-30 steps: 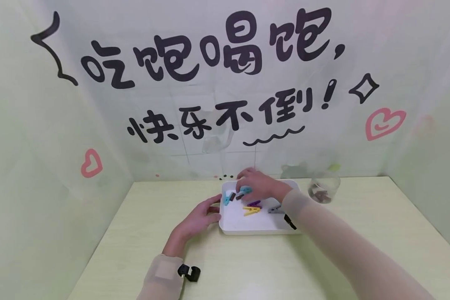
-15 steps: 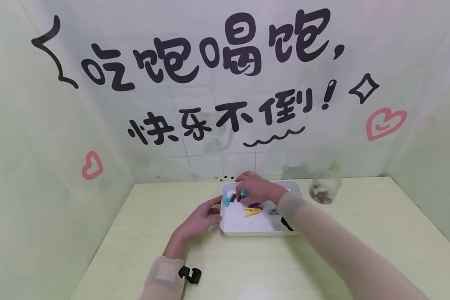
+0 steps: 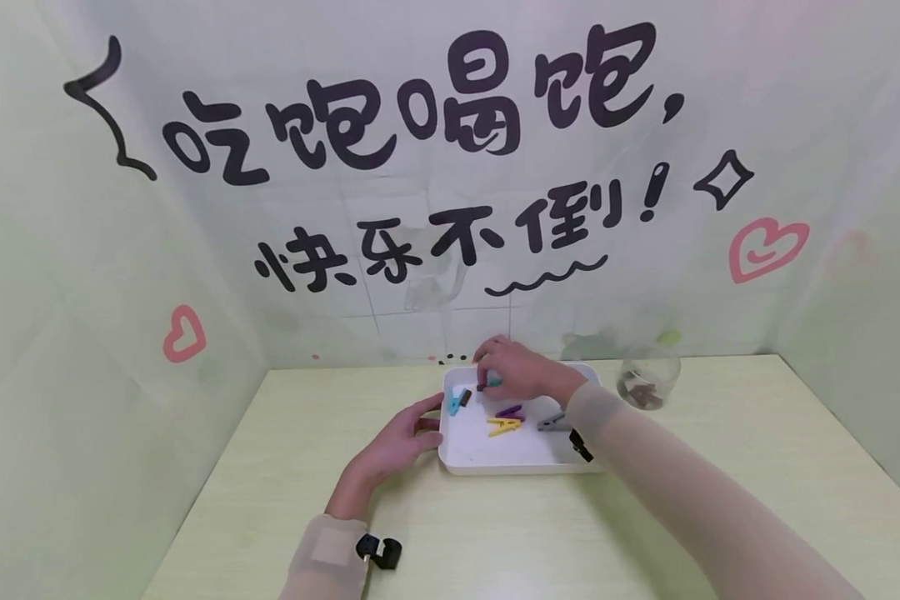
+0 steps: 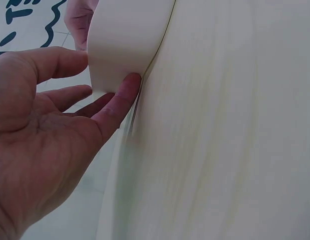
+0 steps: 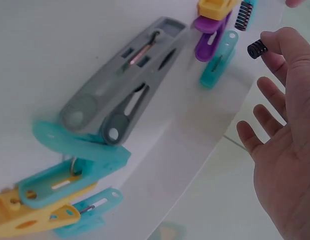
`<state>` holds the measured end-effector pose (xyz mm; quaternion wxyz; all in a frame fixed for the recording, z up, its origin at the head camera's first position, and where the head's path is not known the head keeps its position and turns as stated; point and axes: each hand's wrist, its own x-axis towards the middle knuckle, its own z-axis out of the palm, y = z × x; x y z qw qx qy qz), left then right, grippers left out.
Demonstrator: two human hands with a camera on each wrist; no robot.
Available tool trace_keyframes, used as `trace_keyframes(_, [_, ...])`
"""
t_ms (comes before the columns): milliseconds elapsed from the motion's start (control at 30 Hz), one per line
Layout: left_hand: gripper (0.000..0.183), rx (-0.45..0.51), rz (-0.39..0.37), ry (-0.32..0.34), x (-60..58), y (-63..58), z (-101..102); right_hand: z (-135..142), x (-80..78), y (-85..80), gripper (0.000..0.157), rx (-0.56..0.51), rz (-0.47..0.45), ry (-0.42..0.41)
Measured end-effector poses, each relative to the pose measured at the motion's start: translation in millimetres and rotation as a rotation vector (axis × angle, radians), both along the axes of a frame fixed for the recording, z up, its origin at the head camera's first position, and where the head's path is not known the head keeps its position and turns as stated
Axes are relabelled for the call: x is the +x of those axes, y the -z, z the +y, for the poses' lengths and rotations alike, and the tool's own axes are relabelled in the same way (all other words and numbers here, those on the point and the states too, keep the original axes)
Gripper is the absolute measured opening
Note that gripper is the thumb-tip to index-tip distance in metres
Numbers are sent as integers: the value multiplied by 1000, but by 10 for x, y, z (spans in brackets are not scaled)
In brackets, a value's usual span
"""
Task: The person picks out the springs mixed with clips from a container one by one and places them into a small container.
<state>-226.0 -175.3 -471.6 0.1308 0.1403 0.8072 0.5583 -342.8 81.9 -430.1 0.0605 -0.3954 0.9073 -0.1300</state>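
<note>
My right hand (image 3: 521,372) is over the back left of a white tray (image 3: 465,446). Thumb and index finger pinch a small black coil spring (image 5: 256,49), with the other fingers spread. Under that hand lies a light blue clothespin (image 5: 218,60). A second dark spring (image 5: 244,16) lies farther left in the tray beside another blue clothespin (image 3: 454,402). My left hand (image 3: 393,437) touches the tray's left end wall (image 4: 122,50) with loosely extended fingers. Purple (image 3: 508,412), yellow (image 3: 504,427) and large grey (image 3: 551,423) clothespins lie mid-tray.
Right of the tray, a clear jar (image 3: 650,379) with brown pieces in it stands on the pale wooden table (image 3: 495,533). A printed sheet (image 3: 390,333) forms the wall right behind. More blue and yellow clothespins (image 5: 39,215) lie at the tray's right end.
My right hand lowered to the dark spring, pinched it, and has risen slightly with it off the tray floor. My left hand has stayed against the tray.
</note>
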Motion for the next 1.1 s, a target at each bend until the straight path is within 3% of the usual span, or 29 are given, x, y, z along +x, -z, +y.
trace_keyframes(367, [67,-25,-7,-33,-11,18,19,244,32,-135,6,-69,-34,37])
trace_keyframes(800, [67,-22,-4,-43,-10,22,21,572,130,-315,10,-156,-9,46])
trace_keyframes(1100, [67,-24,1,-39,-7,27,28,896,210,-388,10,-221,18,110])
